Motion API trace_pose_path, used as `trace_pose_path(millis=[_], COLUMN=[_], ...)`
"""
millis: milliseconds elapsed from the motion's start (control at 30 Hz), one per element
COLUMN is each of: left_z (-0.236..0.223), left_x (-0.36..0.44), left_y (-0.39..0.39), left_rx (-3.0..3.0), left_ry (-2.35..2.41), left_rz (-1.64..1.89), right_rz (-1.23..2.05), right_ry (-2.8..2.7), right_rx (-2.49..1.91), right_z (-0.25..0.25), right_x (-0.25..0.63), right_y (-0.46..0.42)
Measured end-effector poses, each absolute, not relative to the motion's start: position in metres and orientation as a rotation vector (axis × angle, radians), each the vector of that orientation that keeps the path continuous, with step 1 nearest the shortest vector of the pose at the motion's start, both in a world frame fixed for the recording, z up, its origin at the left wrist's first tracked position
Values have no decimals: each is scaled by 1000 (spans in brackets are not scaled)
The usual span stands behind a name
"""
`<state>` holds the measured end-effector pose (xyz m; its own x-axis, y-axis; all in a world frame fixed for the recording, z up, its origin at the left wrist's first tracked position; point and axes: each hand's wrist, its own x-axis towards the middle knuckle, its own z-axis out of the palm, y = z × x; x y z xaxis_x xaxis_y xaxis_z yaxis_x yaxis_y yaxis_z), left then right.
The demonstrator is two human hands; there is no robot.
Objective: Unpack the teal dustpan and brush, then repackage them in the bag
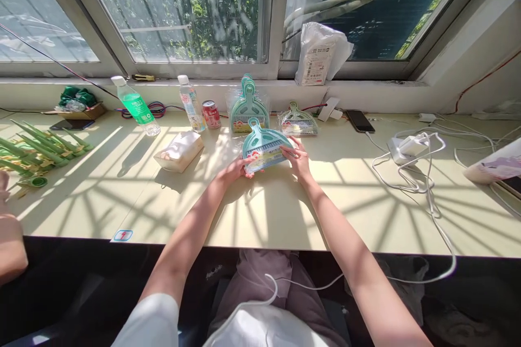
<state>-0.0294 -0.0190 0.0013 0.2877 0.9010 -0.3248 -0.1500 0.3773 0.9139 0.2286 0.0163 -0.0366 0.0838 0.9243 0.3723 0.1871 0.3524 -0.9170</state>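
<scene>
Between my hands, above the middle of the table, is a green dustpan and brush set [264, 147] in clear packaging with a printed label. My left hand [239, 169] grips its lower left corner. My right hand [298, 158] holds its right edge, fingers over the front. Just behind it, a stack of similar dustpan sets [249, 104] leans upright against the wall under the window. Right of that stack, another packaged dustpan set [299, 120] rests against the wall. The undersides of the held set are hidden.
Left stand a tissue pack [179, 152], a red can [211, 114], a clear bottle [190, 103] and a green-labelled bottle [137, 106]. Green plastic pieces [40, 146] lie far left near another person's arm [10, 238]. Right are a phone [360, 121], a power strip [401, 150] and tangled white cables.
</scene>
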Motion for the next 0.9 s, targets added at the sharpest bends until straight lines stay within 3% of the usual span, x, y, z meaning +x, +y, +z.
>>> trace_pose_path(millis=[100, 300, 633, 900], left_z=[1, 4, -5, -24], left_x=[-31, -35, -8, 51], left_y=[-20, -17, -9, 43], left_rx=[959, 1087, 986, 1147], left_ry=[1007, 1051, 1071, 1034], left_rz=[848, 755, 1072, 993], right_rz=[843, 1317, 1170, 1035], right_ry=[-1298, -1153, -1152, -1337], right_rx=[-1113, -1063, -1134, -1348], right_z=[-40, -34, -23, -6], right_x=[228, 233, 249, 342], right_y=[15, 12, 15, 47])
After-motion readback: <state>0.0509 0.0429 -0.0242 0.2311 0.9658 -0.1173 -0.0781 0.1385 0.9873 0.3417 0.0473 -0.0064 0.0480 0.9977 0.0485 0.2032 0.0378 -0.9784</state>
